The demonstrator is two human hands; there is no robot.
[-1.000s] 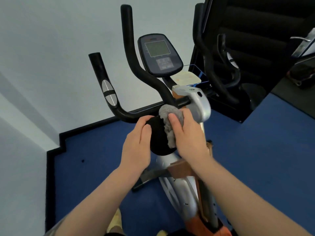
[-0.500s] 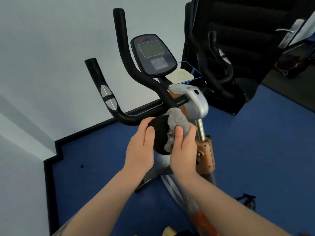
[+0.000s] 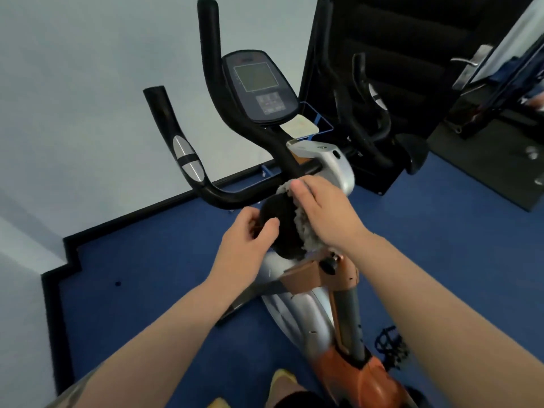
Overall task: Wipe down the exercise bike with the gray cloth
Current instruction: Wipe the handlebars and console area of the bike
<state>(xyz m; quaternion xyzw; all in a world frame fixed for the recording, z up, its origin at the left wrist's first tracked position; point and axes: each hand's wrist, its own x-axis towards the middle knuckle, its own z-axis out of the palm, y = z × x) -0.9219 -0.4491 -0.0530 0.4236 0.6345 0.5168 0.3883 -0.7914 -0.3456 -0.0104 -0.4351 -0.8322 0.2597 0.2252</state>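
gray cloth (image 3: 304, 228): fuzzy, bunched against a round black pad (image 3: 279, 228) below the exercise bike (image 3: 332, 169) handlebar | right hand (image 3: 326, 213): pressed over cloth | left hand (image 3: 250, 240): pinching pad's edge

An exercise bike (image 3: 309, 304) stands on the floor (image 3: 147, 290) before a wall (image 3: 88, 83), its console (image 3: 259, 86) behind the handlebars (image 3: 212, 160). 2 hands meet at a round pad (image 3: 279, 228): left hand (image 3: 247, 245) on its left, right hand (image 3: 326, 213) pressing a cloth (image 3: 306, 231) on its right.
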